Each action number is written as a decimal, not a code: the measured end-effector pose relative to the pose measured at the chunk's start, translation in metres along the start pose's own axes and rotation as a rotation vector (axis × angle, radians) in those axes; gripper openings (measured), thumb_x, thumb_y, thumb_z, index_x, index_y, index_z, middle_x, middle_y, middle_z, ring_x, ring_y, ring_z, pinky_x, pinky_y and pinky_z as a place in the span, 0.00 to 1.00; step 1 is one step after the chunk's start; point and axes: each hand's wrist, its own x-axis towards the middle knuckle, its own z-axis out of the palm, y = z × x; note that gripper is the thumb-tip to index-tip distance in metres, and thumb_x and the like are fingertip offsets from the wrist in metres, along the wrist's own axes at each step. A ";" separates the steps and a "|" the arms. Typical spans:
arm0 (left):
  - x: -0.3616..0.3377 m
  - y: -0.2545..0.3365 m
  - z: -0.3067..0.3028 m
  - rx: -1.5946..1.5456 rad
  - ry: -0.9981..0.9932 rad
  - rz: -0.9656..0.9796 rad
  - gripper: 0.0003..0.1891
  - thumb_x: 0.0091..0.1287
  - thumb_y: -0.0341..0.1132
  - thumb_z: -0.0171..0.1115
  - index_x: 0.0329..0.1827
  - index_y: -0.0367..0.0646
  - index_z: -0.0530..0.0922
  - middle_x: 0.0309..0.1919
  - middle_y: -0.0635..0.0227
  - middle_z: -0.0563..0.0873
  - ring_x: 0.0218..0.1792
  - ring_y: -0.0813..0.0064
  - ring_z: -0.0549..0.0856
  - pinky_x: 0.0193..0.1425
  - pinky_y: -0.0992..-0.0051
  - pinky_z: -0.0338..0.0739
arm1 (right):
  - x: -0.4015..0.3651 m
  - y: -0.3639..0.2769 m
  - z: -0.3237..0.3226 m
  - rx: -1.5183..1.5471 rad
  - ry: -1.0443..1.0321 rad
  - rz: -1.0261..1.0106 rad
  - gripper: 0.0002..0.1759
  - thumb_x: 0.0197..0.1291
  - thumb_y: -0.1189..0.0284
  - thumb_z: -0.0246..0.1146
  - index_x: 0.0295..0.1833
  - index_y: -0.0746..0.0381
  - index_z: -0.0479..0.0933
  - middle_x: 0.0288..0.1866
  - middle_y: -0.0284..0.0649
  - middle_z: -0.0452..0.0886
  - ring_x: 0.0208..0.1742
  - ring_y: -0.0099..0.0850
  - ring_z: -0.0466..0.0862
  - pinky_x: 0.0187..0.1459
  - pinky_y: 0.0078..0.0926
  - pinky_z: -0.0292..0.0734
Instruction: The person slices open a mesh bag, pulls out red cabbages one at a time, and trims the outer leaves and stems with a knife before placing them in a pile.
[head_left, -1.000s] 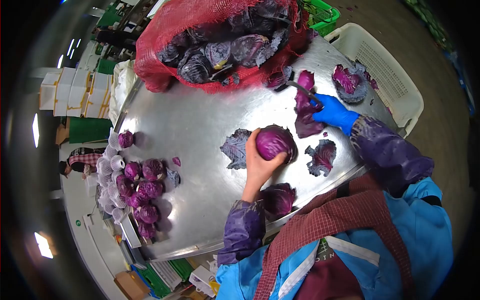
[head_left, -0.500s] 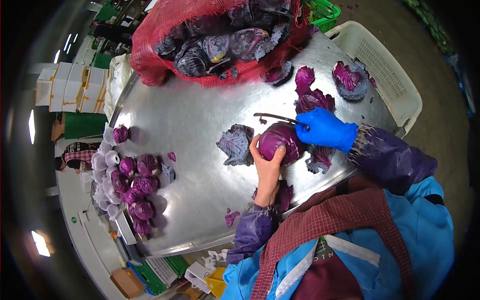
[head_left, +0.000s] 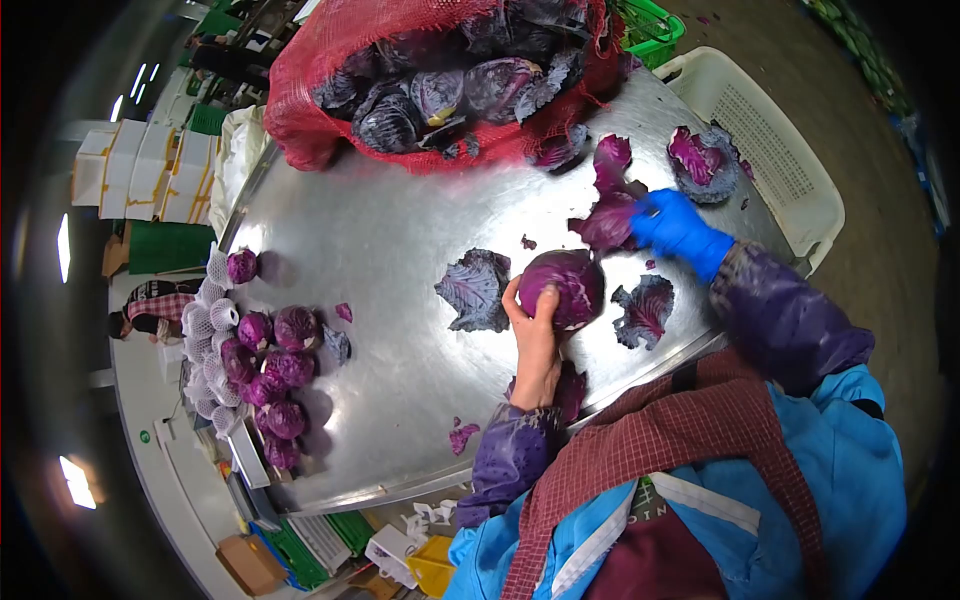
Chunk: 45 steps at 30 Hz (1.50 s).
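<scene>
Red cabbage head point(head_left: 565, 285) sits on the steel table point(head_left: 400, 220), close to the near edge and directly in front of you. Your left hand point(head_left: 535, 335), bare, has its fingers curled round the near side of the head with the thumb over the top. Your right hand point(head_left: 672, 226), in a blue glove, is closed on a loose outer leaf point(head_left: 605, 222) just beyond the head and apart from it. No blade can be made out in that hand.

Progress, as judged: the head shows tight, glossy purple skin, so its outer layer appears to be off. A cluster of cleaned heads point(head_left: 272, 365), round and smooth, lies at the table's left edge beside white foam net sleeves point(head_left: 205, 335). The red mesh sack point(head_left: 330, 70) at the far side holds many dull, blue-grey heads with crinkled leaves, so much remains. Discarded leaves point(head_left: 475, 288), limp and veined, lie flat either side of the head. A white perforated plastic crate point(head_left: 770, 140) stands off the far right corner.
</scene>
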 end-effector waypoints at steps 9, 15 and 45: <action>-0.002 -0.001 0.008 -0.153 0.050 -0.063 0.36 0.59 0.41 0.66 0.64 0.50 0.51 0.54 0.54 0.67 0.50 0.61 0.76 0.43 0.60 0.83 | -0.035 -0.045 0.036 -0.430 -0.181 -0.214 0.19 0.51 0.59 0.67 0.40 0.63 0.79 0.24 0.41 0.79 0.28 0.28 0.82 0.33 0.27 0.77; 0.005 -0.004 -0.021 -0.600 -0.293 -0.358 0.38 0.58 0.64 0.53 0.65 0.50 0.59 0.61 0.56 0.65 0.59 0.54 0.71 0.50 0.45 0.77 | -0.013 -0.033 -0.009 0.213 -0.053 0.302 0.17 0.54 0.64 0.66 0.44 0.66 0.78 0.28 0.38 0.80 0.29 0.26 0.81 0.33 0.24 0.78; 0.020 -0.001 0.031 0.852 -0.075 0.609 0.45 0.41 0.40 0.76 0.61 0.34 0.60 0.55 0.50 0.65 0.58 0.54 0.67 0.64 0.62 0.62 | -0.054 -0.022 0.001 -0.530 -0.168 -0.355 0.29 0.61 0.74 0.53 0.69 0.46 0.62 0.38 0.44 0.77 0.34 0.41 0.81 0.36 0.34 0.77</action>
